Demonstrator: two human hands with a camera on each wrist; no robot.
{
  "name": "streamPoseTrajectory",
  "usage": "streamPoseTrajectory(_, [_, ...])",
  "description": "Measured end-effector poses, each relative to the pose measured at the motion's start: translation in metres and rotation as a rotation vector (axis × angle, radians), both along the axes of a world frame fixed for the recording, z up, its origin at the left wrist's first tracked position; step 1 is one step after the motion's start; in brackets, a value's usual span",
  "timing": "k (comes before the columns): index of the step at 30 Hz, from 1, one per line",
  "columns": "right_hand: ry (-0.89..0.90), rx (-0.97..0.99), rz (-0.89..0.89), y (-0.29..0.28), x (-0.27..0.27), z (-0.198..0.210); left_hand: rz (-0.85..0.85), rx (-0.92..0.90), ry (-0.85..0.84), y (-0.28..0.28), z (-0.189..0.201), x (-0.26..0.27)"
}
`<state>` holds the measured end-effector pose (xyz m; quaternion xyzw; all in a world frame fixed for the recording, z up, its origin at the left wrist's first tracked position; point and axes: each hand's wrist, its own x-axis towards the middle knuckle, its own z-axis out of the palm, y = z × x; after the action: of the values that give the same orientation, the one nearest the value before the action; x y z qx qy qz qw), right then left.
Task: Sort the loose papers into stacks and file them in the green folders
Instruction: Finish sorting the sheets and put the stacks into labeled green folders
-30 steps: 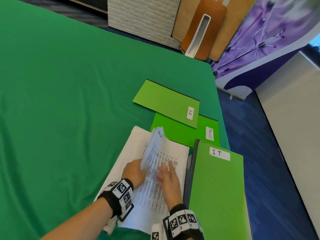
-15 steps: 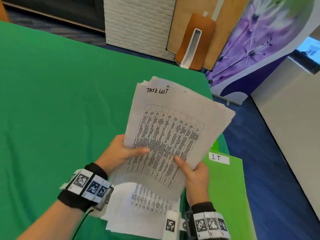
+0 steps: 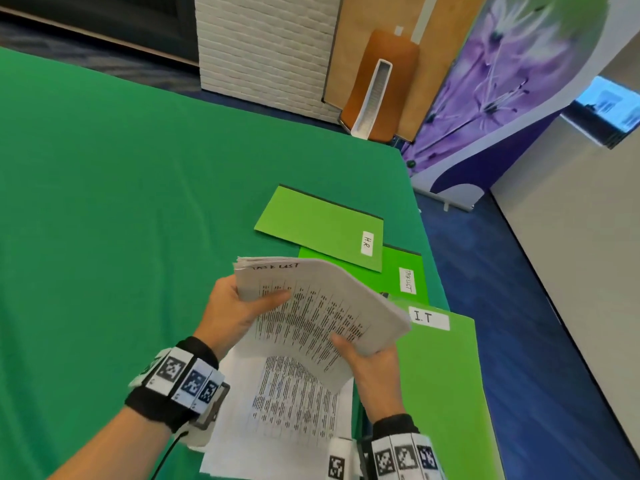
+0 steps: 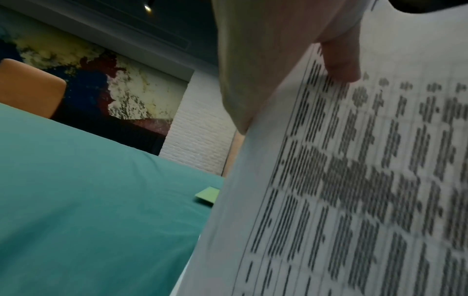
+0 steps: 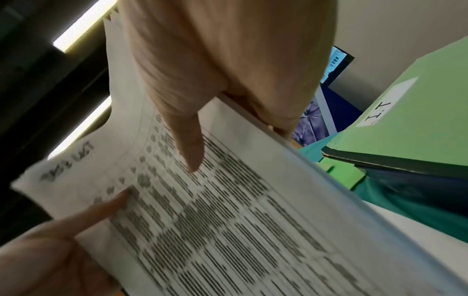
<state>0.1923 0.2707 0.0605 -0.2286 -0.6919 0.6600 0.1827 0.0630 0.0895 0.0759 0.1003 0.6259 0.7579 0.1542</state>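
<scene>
Now tilted flatter than half a second ago, when it stood nearly upright and hid the far folders, the thick sheaf of white printed sheets headed "TASK LIST" [image 3: 318, 306] is carried low over the green cloth-covered table [image 3: 121, 209]. Lowering it has brought back into view the bright green card folder labelled "H.R" [image 3: 322, 226] and, partly under it, the green folder with the "TASK LIST" label [image 3: 403, 271]; a second ago the same sheets lay on the table under both hands. Judged from the matching heading, the sheaf is one sorted stack, bound for the task-list folder, which is still closed.

Grip, left hand [image 3: 232, 310]: it holds the sheaf's left edge, thumb laid across the printed face and fingers hidden beneath.

Grip, right hand [image 3: 372, 365]: it pinches the near right corner, thumb on top and fingers curled under; the right wrist view shows the thumb pressing the top sheet.

Remaining loose white sheets of printed text [image 3: 287, 417] lie on the table below the hands, just beside the large green folder labelled "I.T" [image 3: 440, 375], whose cover is raised slightly at its edge.
</scene>
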Motion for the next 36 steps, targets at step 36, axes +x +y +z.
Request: streamPoseTrajectory(36, [-0.371, 0.052, -0.567, 0.103, -0.002, -0.039, -0.231, -0.859, -0.154, 0.152, -0.074, -0.147])
